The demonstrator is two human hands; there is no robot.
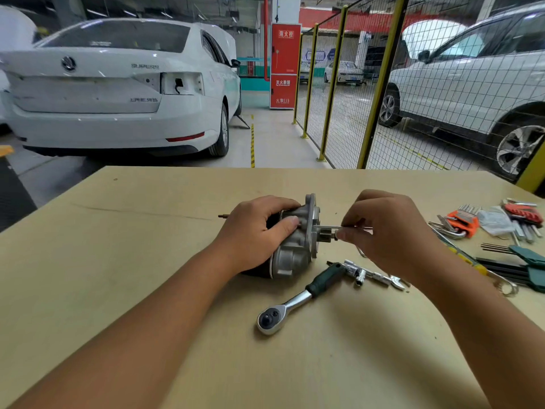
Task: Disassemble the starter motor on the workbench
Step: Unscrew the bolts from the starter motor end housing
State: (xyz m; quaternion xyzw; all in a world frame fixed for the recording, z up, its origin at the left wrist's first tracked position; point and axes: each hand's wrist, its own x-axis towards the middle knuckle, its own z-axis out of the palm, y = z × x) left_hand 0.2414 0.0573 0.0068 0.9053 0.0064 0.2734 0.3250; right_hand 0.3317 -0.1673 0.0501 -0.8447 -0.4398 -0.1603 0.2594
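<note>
The starter motor [298,249] lies on its side in the middle of the wooden workbench [118,231], its silver nose housing and flange turned to the right. My left hand [256,231] grips the motor's body from the left, thumb across the housing. A thin metal rod, perhaps a long bolt or hex key [330,227], sticks out to the right of the flange. My right hand [386,231] pinches that rod between thumb and fingertips, right beside the small pinion gear. The black rear of the motor is mostly hidden under my left hand.
A ratchet wrench [292,305] with a dark green handle lies just in front of the motor, with sockets and an extension [368,276] beside it. Hex key sets [463,221] and green-handled tools [528,261] fill the right edge. Beyond the bench stand white cars and a yellow mesh fence.
</note>
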